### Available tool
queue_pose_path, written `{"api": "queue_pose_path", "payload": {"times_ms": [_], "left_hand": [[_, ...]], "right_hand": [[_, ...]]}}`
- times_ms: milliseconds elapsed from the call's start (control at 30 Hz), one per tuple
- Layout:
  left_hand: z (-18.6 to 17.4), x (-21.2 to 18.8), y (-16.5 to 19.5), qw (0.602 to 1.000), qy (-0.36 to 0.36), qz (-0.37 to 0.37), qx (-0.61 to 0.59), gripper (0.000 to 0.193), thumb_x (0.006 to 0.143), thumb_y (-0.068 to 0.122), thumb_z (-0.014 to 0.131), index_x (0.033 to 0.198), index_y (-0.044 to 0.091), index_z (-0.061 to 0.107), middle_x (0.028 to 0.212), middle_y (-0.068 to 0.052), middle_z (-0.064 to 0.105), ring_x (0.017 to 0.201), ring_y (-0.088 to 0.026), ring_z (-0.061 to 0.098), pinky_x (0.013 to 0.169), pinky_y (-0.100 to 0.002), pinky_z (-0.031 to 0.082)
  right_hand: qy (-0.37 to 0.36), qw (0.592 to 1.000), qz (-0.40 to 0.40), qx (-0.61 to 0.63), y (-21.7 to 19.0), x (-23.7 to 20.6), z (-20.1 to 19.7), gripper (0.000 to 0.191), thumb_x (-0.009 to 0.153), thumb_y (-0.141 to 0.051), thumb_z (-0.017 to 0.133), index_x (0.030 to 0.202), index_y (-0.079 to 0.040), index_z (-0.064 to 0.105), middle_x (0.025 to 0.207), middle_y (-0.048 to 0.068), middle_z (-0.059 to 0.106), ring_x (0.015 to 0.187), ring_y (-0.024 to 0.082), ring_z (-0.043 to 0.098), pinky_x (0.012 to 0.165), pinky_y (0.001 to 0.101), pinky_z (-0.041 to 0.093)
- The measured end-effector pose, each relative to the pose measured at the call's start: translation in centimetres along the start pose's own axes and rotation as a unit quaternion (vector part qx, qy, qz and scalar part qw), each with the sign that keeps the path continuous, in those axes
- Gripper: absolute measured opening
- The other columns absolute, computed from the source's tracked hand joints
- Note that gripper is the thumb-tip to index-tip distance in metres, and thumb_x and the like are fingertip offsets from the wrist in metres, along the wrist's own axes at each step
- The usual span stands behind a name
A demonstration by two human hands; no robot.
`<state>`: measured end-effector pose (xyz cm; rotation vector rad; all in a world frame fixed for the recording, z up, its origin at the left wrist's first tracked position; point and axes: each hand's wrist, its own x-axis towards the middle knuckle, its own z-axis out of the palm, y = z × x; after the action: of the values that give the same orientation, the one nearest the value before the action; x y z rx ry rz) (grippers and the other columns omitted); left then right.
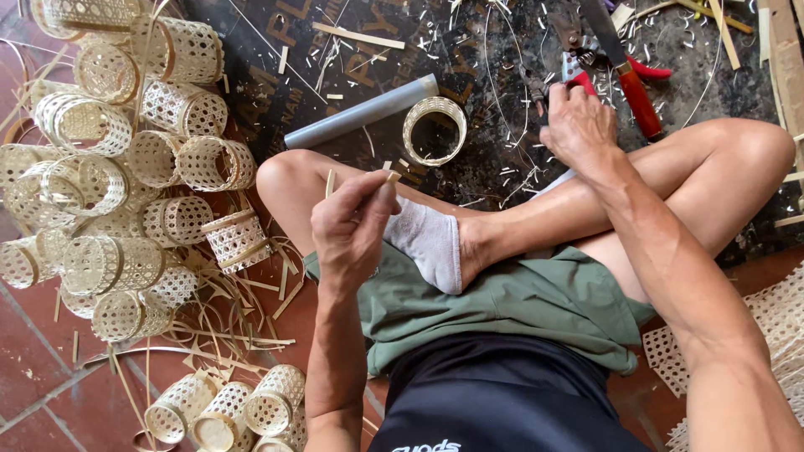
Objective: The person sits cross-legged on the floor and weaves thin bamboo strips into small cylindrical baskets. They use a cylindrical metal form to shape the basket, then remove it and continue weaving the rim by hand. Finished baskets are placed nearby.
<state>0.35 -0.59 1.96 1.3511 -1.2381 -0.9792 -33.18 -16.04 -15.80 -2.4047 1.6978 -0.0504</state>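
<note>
My left hand [352, 222] pinches a thin pale bamboo sliver [390, 174], my right hand [578, 125] closes on the red-handled pruning shears [624, 79], one small woven bamboo ring [435, 130] lies unfinished ahead, many finished openwork woven cylinders [126, 192] are piled left.

Woven cylinders [126, 184] lay heaped at the left. A tube [362, 112] and a ring [435, 130] sat far of the knees; shears [624, 71], perhaps touching the right hand [578, 125], lay far right.
</note>
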Motion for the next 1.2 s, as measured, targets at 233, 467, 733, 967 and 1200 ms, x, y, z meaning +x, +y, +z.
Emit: {"api": "queue_pose_path", "payload": {"times_ms": [233, 467, 733, 967, 1200], "left_hand": [[0.7, 0.6, 0.7, 1.0, 0.002, 0.001, 0.016, 0.016, 0.104, 0.005, 0.067, 0.117, -0.004, 0.071, 0.086, -0.004, 0.072, 0.079, -0.007, 0.068, 0.07, -0.021, 0.056], [1.2, 1.4, 0.7, 1.0, 0.006, -0.022, -0.008, 0.018, 0.104, 0.007, 0.066, 0.118, -0.002, 0.07, 0.087, -0.003, 0.072, 0.079, -0.006, 0.067, 0.071, -0.022, 0.056], [-0.5, 1.9, -0.2, 0.999, -0.006, -0.001, -0.033, 0.018, 0.106, 0.009, 0.066, 0.12, -0.002, 0.07, 0.093, -0.002, 0.072, 0.082, -0.005, 0.065, 0.074, -0.022, 0.056], [-1.2, 2.2, 0.3, 1.0, -0.016, 0.004, -0.025, 0.016, 0.104, 0.009, 0.068, 0.117, -0.001, 0.07, 0.088, -0.002, 0.07, 0.077, -0.004, 0.063, 0.068, -0.021, 0.053], [-2.0, 2.2, 0.9, 0.998, -0.009, 0.058, 0.039, 0.011, 0.102, 0.005, 0.071, 0.112, -0.001, 0.071, 0.083, -0.006, 0.068, 0.071, -0.01, 0.062, 0.064, -0.025, 0.05]], "right_hand": [[-0.035, 0.999, 0.016, 0.021, -0.7, 0.6, -0.6, 0.064, 0.079, -0.039, 0.085, 0.114, 0.003, 0.053, 0.095, 0.027, 0.064, 0.084, 0.041, 0.067, 0.065, 0.0523, 0.054], [0.027, 0.98, 0.094, 0.173, -1.1, 1.4, 0.0, 0.032, 0.088, -0.003, 0.077, 0.111, 0.003, 0.056, 0.093, 0.025, 0.066, 0.083, 0.04, 0.064, 0.069, 0.05, 0.049], [0.053, 0.902, -0.114, 0.413, -10.2, -6.2, -9.3, 0.029, 0.082, 0.014, 0.052, 0.109, 0.007, 0.058, 0.107, 0.013, 0.07, 0.094, 0.021, 0.069, 0.088, 0.0333, 0.057], [0.107, 0.894, -0.266, 0.345, -18.0, -5.7, -13.0, 0.039, 0.078, 0.013, 0.064, 0.114, 0.006, 0.053, 0.123, 0.021, 0.06, 0.094, 0.038, 0.067, 0.076, 0.0422, 0.055], [0.143, 0.913, -0.276, 0.264, -18.7, -5.6, -13.2, 0.031, 0.075, 0.01, 0.066, 0.1, 0.003, 0.05, 0.111, 0.02, 0.065, 0.081, 0.036, 0.066, 0.066, 0.0439, 0.052]]}}
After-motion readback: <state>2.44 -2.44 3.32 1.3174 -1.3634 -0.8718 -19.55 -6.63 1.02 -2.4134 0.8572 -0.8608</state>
